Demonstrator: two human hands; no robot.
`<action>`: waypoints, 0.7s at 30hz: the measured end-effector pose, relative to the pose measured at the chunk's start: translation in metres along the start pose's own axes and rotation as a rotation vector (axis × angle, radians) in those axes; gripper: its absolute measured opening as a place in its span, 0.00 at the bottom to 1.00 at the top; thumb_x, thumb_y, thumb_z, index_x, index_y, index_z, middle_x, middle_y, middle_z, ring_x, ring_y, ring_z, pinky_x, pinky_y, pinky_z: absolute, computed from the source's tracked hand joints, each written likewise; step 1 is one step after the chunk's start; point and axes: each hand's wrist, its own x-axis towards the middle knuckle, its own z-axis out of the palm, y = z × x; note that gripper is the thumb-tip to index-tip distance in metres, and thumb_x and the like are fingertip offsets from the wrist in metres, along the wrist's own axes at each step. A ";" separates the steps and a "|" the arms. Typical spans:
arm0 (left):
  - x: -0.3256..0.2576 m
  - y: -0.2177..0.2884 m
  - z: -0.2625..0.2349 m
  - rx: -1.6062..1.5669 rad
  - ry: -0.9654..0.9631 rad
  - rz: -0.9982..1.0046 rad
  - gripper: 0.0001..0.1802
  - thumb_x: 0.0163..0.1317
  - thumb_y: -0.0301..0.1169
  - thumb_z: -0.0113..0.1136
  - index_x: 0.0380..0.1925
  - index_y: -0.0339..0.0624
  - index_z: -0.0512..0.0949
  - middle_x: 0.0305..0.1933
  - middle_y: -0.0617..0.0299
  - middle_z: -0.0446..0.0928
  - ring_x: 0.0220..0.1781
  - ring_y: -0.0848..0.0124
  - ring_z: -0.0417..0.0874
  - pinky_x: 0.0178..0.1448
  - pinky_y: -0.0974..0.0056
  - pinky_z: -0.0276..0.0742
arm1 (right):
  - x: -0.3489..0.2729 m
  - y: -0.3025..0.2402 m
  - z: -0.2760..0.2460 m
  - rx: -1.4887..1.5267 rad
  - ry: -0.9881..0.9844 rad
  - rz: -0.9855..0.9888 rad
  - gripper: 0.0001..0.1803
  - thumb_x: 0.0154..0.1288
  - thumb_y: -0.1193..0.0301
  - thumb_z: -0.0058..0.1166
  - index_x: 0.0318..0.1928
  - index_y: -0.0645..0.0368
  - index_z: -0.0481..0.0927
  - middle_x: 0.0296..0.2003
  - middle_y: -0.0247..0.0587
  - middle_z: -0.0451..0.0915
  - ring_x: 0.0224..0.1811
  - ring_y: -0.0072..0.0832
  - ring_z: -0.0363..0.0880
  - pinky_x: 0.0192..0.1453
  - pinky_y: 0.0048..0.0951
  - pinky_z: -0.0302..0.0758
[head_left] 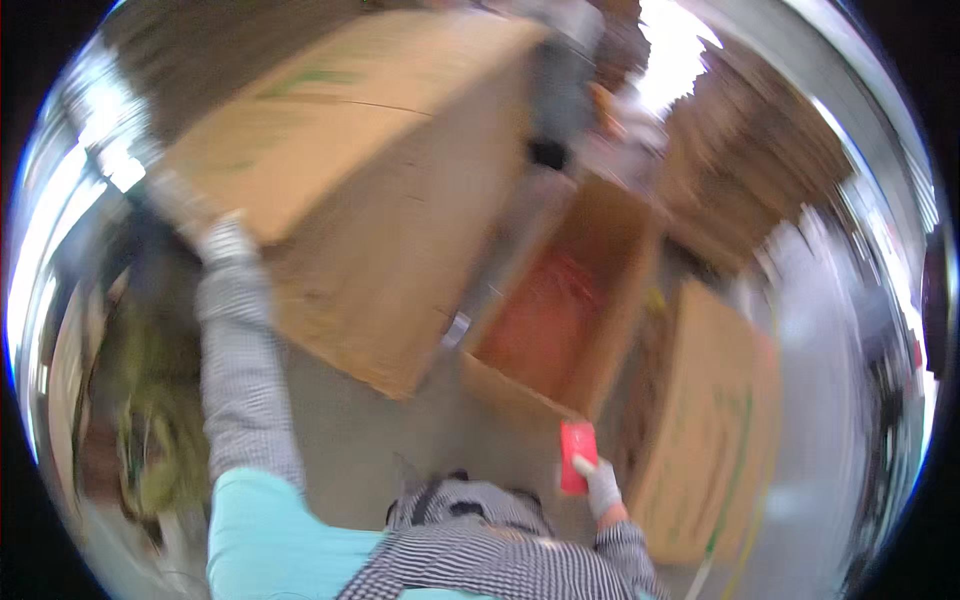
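A large closed cardboard box (400, 220) with faint green print fills the upper left and is blurred by motion. My left hand (226, 240), in a pale glove, grips it at the near left edge, arm stretched forward; the single fingers are smeared. Low on the right, my right hand (600, 487), also gloved, is closed around a flat red rectangular object (577, 455), whose kind I cannot make out. Just beyond that hand stands an open, long cardboard box (520, 400) with red contents (550, 315), perhaps bagged.
Another cardboard box (710, 430) with green markings lies at the right. Stacked flat cardboard (750, 150) rises at the far right. Grey floor (350, 430) shows between me and the boxes. A person in dark clothing (562, 90) is at the back. Olive-green material (155, 430) lies at the left.
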 end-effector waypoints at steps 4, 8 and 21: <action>-0.002 0.193 -0.209 -1.469 0.485 -0.181 0.19 0.73 0.30 0.43 0.58 0.32 0.72 0.58 0.47 0.75 0.58 0.63 0.76 0.61 0.61 0.74 | -0.013 0.056 -0.020 0.281 0.428 0.148 0.26 0.57 0.61 0.68 0.51 0.64 0.80 0.40 0.42 0.84 0.41 0.30 0.82 0.47 0.34 0.79; -0.052 0.291 -0.193 -1.103 0.467 0.153 0.20 0.70 0.35 0.51 0.58 0.37 0.72 0.59 0.53 0.75 0.61 0.60 0.74 0.67 0.57 0.71 | -0.017 0.095 0.009 0.556 0.556 0.149 0.27 0.57 0.62 0.69 0.52 0.66 0.78 0.42 0.44 0.83 0.42 0.33 0.82 0.47 0.36 0.80; -0.752 0.534 -0.201 -0.869 -2.653 0.192 0.19 0.66 0.33 0.60 0.54 0.37 0.76 0.48 0.53 0.80 0.51 0.58 0.81 0.54 0.57 0.79 | -0.171 0.235 -0.077 1.067 0.971 0.134 0.24 0.61 0.66 0.66 0.55 0.63 0.77 0.46 0.40 0.82 0.45 0.32 0.80 0.53 0.36 0.77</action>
